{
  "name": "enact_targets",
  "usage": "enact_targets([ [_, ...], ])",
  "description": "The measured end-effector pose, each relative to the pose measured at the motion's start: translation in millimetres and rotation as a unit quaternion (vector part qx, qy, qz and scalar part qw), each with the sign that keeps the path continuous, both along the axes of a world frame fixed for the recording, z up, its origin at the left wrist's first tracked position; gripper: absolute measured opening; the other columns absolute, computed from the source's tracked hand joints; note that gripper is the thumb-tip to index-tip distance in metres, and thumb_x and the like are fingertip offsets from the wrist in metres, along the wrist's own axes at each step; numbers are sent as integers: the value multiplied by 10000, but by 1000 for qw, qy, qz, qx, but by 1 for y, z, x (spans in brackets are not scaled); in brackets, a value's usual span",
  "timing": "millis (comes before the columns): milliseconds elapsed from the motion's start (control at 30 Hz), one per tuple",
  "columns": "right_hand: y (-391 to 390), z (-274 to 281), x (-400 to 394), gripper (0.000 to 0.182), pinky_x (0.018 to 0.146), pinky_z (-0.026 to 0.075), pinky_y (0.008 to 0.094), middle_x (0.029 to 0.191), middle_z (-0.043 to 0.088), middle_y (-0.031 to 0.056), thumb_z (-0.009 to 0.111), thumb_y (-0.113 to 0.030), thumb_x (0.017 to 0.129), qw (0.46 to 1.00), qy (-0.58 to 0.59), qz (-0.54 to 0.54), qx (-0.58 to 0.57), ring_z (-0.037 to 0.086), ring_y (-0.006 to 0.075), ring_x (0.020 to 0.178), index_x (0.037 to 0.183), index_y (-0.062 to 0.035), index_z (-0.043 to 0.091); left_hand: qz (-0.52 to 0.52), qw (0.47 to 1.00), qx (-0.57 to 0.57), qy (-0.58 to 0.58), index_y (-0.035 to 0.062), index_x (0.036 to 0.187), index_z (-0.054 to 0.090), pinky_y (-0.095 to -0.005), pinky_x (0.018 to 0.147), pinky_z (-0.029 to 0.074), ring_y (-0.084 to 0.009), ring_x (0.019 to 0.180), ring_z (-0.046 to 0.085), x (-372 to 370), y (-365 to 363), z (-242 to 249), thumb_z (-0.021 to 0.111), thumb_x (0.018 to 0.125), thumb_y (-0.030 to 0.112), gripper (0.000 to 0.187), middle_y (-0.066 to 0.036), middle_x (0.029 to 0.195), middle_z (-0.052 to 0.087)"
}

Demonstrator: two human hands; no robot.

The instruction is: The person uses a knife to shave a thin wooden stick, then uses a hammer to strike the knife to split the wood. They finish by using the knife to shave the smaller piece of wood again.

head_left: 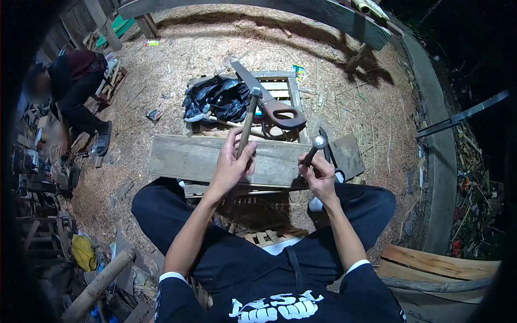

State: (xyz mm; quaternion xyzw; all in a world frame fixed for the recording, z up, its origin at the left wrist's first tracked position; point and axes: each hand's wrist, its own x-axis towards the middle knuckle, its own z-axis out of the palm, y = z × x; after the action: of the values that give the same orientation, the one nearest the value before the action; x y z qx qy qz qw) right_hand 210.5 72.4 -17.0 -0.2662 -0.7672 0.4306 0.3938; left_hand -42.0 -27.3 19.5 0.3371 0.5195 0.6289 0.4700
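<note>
My left hand (pixel 230 168) is closed round the wooden handle of a hammer (pixel 249 118), its metal head pointing up and away from me. In my right hand (pixel 321 177) is a dark-handled tool with a round, shiny metal end (pixel 319 142), perhaps a second hammer seen end-on. Both hands are raised over a grey wooden plank (pixel 188 157) across my lap front. Beyond the plank, a handsaw (pixel 250 81) with a brown handle lies on a slatted wooden frame (pixel 294 94), beside a black plastic bag (pixel 221 99). A dark metal tool (pixel 329 149) shows partly behind my right hand.
Wood shavings (pixel 177 54) cover the ground. A long wooden beam (pixel 258 8) spans the far side. At left, another person (pixel 81 81) bends near piled scraps. A round pole (pixel 102 285) is at lower left, and boards (pixel 436 264) lie at lower right.
</note>
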Motion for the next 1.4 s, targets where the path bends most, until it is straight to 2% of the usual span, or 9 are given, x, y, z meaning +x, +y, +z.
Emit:
enact_targets([
  [233,-2,2,-7,209,846,535,362,1044,747,120,779,-76,900,997,13,-23,66,705,265,962,1098,-12,756,-58,995,-76,-40,86,1266,500,-215,397,348,-52,490,400,3,-25,27,509,1120,371,321,-12,773,516],
  [467,-7,7,-8,247,735,526,324,1067,732,131,767,-43,907,999,0,-16,49,667,211,848,1147,6,736,-46,996,-74,22,71,1245,578,-194,517,328,-19,625,433,17,-48,49,518,1124,324,286,29,838,554],
  [733,-10,1,-9,244,951,524,389,1110,752,133,774,-88,915,999,23,-23,-5,706,286,1058,1148,-21,749,-37,997,-56,37,37,1332,457,-237,598,471,-33,742,561,38,-60,70,630,1068,185,349,18,857,555],
  [867,-8,0,-10,251,917,537,373,1108,751,135,774,-76,913,999,31,-17,24,713,280,1024,1156,-21,746,-24,997,-47,58,29,1361,514,-232,612,426,-39,706,514,44,-64,87,583,1096,208,327,15,883,591],
  [933,-6,1,-12,286,733,547,307,1098,720,160,770,-31,910,996,52,-11,73,687,223,850,1180,40,709,-32,984,-39,173,-2,1274,603,-272,606,417,-61,688,504,41,-65,95,553,1110,233,291,-15,826,602],
  [1033,-8,4,-11,277,715,538,313,1075,716,150,763,-36,917,998,48,-9,32,677,222,829,1176,42,707,33,937,-45,346,-25,1169,625,-373,609,440,-203,638,569,46,-70,127,535,1109,242,289,-133,705,578],
  [1267,-6,3,-13,259,719,539,325,1066,715,149,753,-29,919,997,50,0,59,684,227,839,1163,44,705,125,896,-7,426,23,1137,609,-435,548,427,-324,536,561,51,-68,170,546,1098,235,225,-176,655,567],
  [1333,-9,-2,-13,261,748,550,328,1076,718,161,756,-33,916,998,54,-9,42,703,252,889,1161,42,707,22,853,-55,519,11,1123,605,-424,559,418,-327,567,563,61,-65,144,558,1090,241,237,-162,667,564],
  [1400,-11,0,-11,269,776,555,337,1087,720,170,760,-41,915,998,37,-3,52,708,271,922,1166,41,708,38,855,-40,516,49,1094,593,-554,607,439,-480,711,649,62,-67,137,543,1091,243,200,-245,721,636],
])
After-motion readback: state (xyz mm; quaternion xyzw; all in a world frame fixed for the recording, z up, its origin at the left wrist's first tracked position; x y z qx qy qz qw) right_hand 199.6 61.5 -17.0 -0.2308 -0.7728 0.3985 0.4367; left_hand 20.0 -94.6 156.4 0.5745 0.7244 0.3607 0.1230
